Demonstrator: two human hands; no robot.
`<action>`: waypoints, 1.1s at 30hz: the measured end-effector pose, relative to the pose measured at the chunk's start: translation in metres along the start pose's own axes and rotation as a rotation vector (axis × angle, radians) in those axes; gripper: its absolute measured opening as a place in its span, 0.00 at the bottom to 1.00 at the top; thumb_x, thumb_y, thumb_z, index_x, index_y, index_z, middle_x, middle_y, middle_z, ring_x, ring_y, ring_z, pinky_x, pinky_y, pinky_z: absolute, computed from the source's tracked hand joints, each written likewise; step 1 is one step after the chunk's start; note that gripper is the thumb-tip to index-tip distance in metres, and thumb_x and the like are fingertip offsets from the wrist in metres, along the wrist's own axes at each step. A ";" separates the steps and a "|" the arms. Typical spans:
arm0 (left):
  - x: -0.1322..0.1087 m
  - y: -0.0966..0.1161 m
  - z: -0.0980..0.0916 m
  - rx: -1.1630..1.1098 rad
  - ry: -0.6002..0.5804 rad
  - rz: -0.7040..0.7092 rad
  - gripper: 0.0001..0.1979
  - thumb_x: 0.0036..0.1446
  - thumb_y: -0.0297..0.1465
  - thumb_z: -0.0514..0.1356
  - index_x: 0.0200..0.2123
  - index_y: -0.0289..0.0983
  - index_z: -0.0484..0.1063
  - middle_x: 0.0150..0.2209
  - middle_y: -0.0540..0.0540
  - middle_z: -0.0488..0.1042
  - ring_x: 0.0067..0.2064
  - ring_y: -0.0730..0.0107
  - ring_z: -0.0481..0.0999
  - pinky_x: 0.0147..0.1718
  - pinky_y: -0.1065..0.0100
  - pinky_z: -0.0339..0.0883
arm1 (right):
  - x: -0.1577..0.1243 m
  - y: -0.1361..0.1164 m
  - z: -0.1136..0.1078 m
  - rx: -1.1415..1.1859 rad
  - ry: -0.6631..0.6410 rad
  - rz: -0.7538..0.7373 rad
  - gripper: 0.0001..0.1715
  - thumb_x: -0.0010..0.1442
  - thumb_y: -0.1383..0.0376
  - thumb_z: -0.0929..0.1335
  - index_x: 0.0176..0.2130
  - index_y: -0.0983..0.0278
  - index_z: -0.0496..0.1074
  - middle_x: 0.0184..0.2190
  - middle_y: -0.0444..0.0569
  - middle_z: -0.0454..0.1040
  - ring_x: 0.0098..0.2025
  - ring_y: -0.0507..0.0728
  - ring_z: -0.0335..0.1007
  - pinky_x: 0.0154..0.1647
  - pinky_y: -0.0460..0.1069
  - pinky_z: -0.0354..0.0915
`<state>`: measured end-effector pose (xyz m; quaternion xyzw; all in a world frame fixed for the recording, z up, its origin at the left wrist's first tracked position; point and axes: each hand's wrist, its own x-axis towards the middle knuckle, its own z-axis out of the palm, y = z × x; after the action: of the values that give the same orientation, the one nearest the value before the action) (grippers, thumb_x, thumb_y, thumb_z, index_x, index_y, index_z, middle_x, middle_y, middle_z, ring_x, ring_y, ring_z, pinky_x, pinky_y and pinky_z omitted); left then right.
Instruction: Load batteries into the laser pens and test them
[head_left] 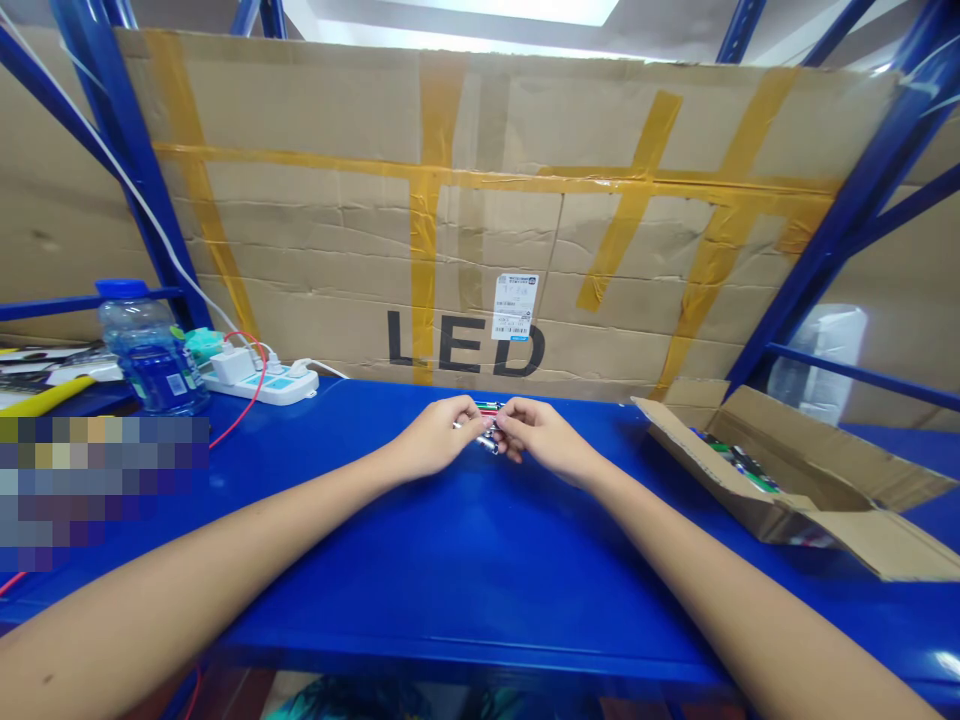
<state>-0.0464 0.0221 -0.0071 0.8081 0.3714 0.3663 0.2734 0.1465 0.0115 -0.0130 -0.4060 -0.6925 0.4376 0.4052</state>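
Observation:
My left hand [441, 437] and my right hand [546, 437] meet over the far middle of the blue table, fingertips pinched close together. Between them is a small shiny silver piece [488, 443], slim like part of a pen; its exact kind is too small to tell. Both hands are closed on it, and the fingers cover much of it. Just beyond the fingertips lie slim pen-like sticks [490, 406], one green and one red, partly hidden by my hands.
An open cardboard box [757, 510] with several coloured pen-like items [739, 465] stands at right. On the left are a clear bottle with a blue cap [150, 350], a white power strip [274, 384] and a red cable [259, 385]. A large carton [330, 260] and blue posts border the table [450, 580].

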 end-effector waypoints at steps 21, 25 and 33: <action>-0.006 0.007 0.000 0.207 0.061 0.242 0.10 0.64 0.33 0.53 0.32 0.38 0.71 0.30 0.50 0.75 0.31 0.71 0.70 0.32 0.71 0.59 | -0.004 -0.007 0.012 0.169 0.060 -0.033 0.16 0.54 0.56 0.69 0.28 0.60 0.59 0.16 0.35 0.56 0.19 0.48 0.51 0.21 0.45 0.49; -0.006 0.006 0.001 0.215 0.062 0.241 0.10 0.64 0.32 0.52 0.32 0.37 0.69 0.30 0.50 0.73 0.31 0.72 0.70 0.32 0.71 0.57 | -0.004 -0.005 0.012 0.042 0.089 -0.083 0.15 0.56 0.55 0.67 0.29 0.60 0.59 0.16 0.36 0.59 0.19 0.49 0.55 0.21 0.46 0.53; -0.005 0.004 0.002 0.161 0.038 0.191 0.11 0.66 0.35 0.51 0.34 0.37 0.68 0.32 0.49 0.74 0.33 0.71 0.71 0.33 0.71 0.58 | -0.003 -0.003 0.008 -0.217 0.120 -0.176 0.12 0.59 0.59 0.64 0.28 0.61 0.58 0.18 0.39 0.61 0.22 0.50 0.56 0.24 0.46 0.53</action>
<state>-0.0450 0.0153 -0.0075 0.8522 0.3260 0.3748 0.1646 0.1399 0.0055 -0.0132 -0.4105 -0.7432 0.2978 0.4363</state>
